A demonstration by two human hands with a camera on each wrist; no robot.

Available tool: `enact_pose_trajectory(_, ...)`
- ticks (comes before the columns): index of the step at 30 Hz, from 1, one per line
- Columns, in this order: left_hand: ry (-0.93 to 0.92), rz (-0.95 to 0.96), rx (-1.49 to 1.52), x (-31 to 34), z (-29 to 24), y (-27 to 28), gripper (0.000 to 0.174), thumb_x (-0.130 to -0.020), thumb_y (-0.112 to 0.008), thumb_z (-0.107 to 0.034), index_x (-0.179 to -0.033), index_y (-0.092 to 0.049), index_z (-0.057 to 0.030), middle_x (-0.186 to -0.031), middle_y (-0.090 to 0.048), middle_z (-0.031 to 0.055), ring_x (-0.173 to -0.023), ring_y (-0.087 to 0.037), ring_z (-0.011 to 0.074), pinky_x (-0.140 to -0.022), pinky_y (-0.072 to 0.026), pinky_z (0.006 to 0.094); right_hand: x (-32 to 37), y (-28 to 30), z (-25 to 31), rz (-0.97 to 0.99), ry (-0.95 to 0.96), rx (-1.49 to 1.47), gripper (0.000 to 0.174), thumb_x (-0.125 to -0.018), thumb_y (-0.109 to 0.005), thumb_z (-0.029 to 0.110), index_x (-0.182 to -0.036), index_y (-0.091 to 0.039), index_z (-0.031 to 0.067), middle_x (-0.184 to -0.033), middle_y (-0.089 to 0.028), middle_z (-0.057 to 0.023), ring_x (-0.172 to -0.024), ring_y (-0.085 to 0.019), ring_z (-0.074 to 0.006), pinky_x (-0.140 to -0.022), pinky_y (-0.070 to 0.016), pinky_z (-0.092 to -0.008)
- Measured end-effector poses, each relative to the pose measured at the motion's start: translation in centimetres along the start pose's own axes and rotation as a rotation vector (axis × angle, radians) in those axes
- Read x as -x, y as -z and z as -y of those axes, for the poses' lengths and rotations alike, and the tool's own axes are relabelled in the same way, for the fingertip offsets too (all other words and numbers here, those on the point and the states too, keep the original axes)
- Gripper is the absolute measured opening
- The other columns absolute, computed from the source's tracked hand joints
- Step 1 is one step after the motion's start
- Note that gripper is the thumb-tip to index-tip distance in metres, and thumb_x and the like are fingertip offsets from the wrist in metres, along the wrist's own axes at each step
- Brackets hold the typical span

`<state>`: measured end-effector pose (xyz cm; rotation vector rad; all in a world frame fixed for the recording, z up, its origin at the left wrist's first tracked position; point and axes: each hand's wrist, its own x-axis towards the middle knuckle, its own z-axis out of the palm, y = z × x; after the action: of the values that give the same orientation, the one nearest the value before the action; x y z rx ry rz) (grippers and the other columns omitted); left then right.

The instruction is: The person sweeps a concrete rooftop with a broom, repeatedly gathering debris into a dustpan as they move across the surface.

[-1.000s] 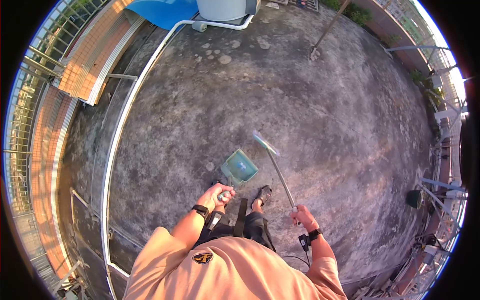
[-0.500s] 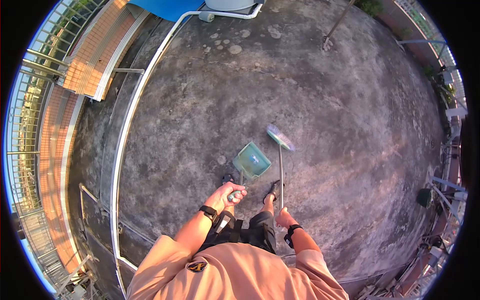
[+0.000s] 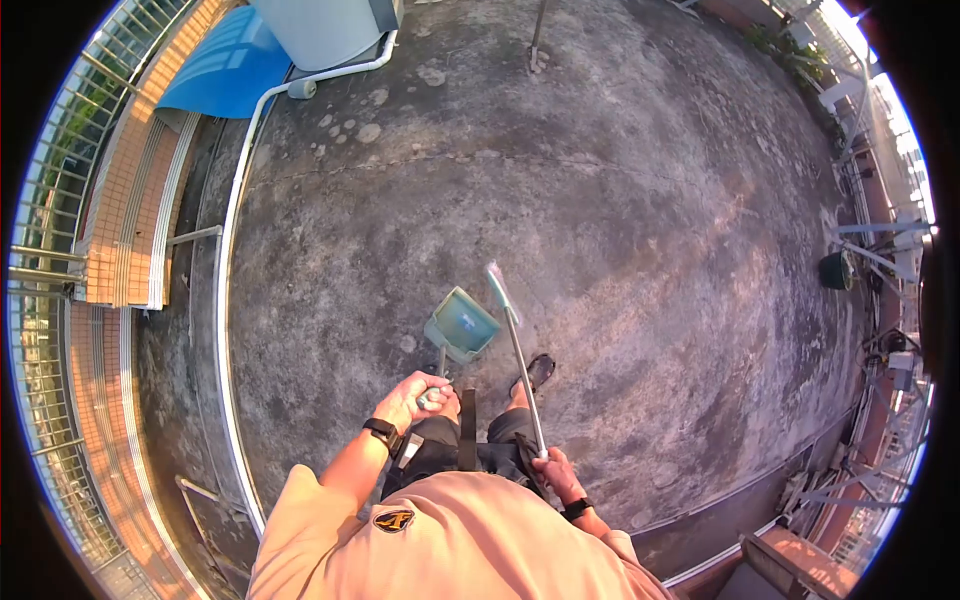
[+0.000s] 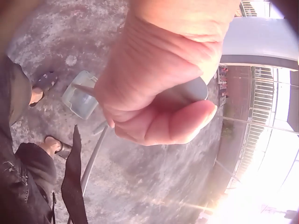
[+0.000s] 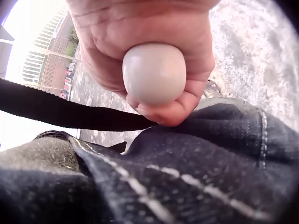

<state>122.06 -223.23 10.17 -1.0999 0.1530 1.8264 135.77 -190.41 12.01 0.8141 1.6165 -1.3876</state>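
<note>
My left hand [image 3: 415,397] is curled round the grey-green grip of a long-handled dustpan. The pale green dustpan [image 3: 463,325] is at the ground in front of my feet, with something small and whitish-blue in it. My right hand [image 3: 560,472], low by my right thigh, grips the top of a broom's metal handle [image 3: 524,380]. Up and right of the dustpan, the narrow broom head [image 3: 503,290] stands apart from it, pale bristles outward. The right wrist view shows the handle's rounded white end [image 5: 154,74] protruding from the fist.
Stained concrete floor [image 3: 650,280] spreads around me. A white pipe [image 3: 222,350] runs along the left, beside a tiled ledge [image 3: 115,255]. A large tank [image 3: 325,30] and blue sheet [image 3: 232,65] are at the far left. A dark bucket [image 3: 836,270] stands at the right.
The broom head has turned and come back left toward the dustpan after swinging right. My right hand has drawn back nearer my body. The left hand keeps its hold; the head view has shifted.
</note>
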Motion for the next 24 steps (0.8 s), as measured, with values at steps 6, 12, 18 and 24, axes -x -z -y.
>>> enact_pose_trajectory(6, 0.053, -0.150, -0.179, -2.3, 0.1, -4.2, 0.013, -0.080, -0.050, -0.006, -0.070, -0.043, -0.0006, -0.062, -0.046, 0.0067, -0.043, -0.040, 0.0106, -0.031, -0.0273, 0.0199, -0.6, 5.8, 0.6, -0.139, 0.072, -0.207, 0.013, -0.077, -0.054, 0.011, -0.079, -0.045, 0.0016, -0.059, -0.048, -0.0040, -0.043, -0.048, -0.0114, -0.036, -0.0410, -0.0257)
enact_pose_trajectory(12, 0.078, -0.301, -0.473, -5.2, 0.2, -10.4, 0.012, -0.079, -0.054, -0.005, -0.072, -0.045, -0.0017, -0.060, -0.043, 0.0026, -0.042, -0.037, 0.0051, -0.031, -0.0265, 0.0173, -3.6, 18.7, 1.4, -0.289, 0.163, -0.168, 0.016, -0.075, -0.053, 0.016, -0.073, -0.045, 0.0011, -0.052, -0.049, -0.0043, -0.041, -0.047, -0.0119, -0.038, -0.0383, -0.0252)
enact_pose_trajectory(18, 0.133, -0.374, -0.629, -9.1, 0.7, -16.5, 0.010, -0.076, -0.055, -0.004, -0.075, -0.046, -0.0010, -0.064, -0.048, 0.0054, -0.041, -0.037, 0.0058, -0.031, -0.0264, 0.0173, -7.2, 27.3, 2.9, -0.480, 0.081, -0.195, 0.028, -0.072, -0.059, 0.021, -0.079, -0.043, -0.0010, -0.056, -0.050, -0.0061, -0.048, -0.050, -0.0155, -0.046, -0.0400, -0.0290)
enact_pose_trajectory(24, 0.201, -0.381, -0.669, -13.0, -0.5, -20.4, 0.008, -0.076, -0.053, -0.002, -0.076, -0.045, -0.0001, -0.066, -0.050, 0.0083, -0.040, -0.037, 0.0068, -0.031, -0.0272, 0.0183, -13.6, 22.9, 1.0, -0.451, -0.037, -0.150, 0.026, -0.069, -0.055, 0.010, -0.084, -0.038, -0.0019, -0.063, -0.053, -0.0103, -0.052, -0.051, -0.0193, -0.046, -0.0397, -0.0328)
